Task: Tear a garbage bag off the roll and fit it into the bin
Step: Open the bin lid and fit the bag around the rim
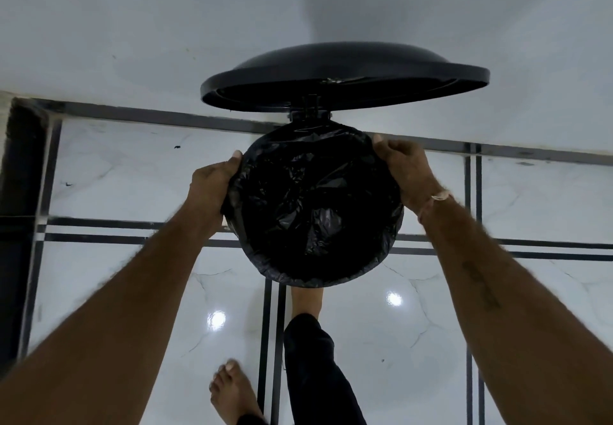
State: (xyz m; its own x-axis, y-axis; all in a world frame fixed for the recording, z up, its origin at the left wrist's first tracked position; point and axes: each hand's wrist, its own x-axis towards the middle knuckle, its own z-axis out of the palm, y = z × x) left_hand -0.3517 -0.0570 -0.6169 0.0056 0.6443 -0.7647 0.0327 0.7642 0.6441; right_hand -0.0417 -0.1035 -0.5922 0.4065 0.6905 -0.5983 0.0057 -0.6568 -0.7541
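A round bin (381, 260) stands on the floor by the wall, seen from above, with its black lid (331, 74) raised on the far hinge. A black garbage bag (311, 205) lines the inside and folds over the rim all around. My left hand (210, 185) grips the bag's edge on the bin's left rim. On the upper right rim, my right hand (406, 167) pinches the bag's edge. The bag roll is not in view.
White marble floor tiles (132, 172) with dark stripes surround the bin. A white wall (166, 26) rises right behind it. My right foot (306, 300) reaches under the bin's front edge and my left foot (232, 391) stands nearer. A dark frame (20, 165) is at the left.
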